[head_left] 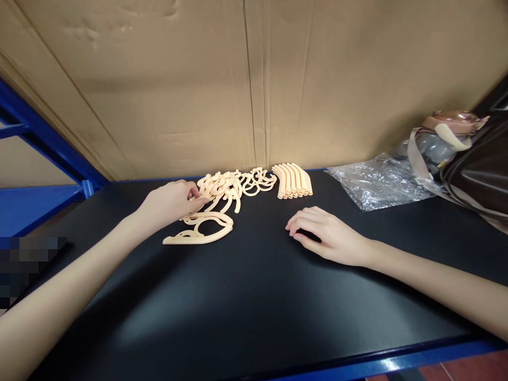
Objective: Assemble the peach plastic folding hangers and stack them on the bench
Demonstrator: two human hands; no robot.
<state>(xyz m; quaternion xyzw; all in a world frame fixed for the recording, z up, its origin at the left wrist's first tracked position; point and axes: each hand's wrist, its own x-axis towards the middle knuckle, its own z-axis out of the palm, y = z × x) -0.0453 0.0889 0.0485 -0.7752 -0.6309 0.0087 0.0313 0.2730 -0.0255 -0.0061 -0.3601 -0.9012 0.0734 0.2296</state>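
My left hand (pixel 172 200) reaches over the left side of a pile of cream curved plastic pieces (pixel 222 185). Its thumb and fingers are bent but apart, touching or close to the pile; I see nothing held between them. Just below that hand lies a folding hanger (pixel 212 239) of the same cream plastic, its curved arms spread on the table. My right hand (pixel 327 234) rests on the black tabletop (pixel 238 307), palm down, with loosely bent fingers and the thumb apart, holding nothing.
Beside the pile are more curved pieces (pixel 260 181) and a neat stack of bent cream arms (pixel 292 181). Farther right lie a clear plastic bag (pixel 377 182) and a bottle with a strap (pixel 434 143). Cardboard (pixel 178 90) stands behind, and a blue frame (pixel 59 143) at left.
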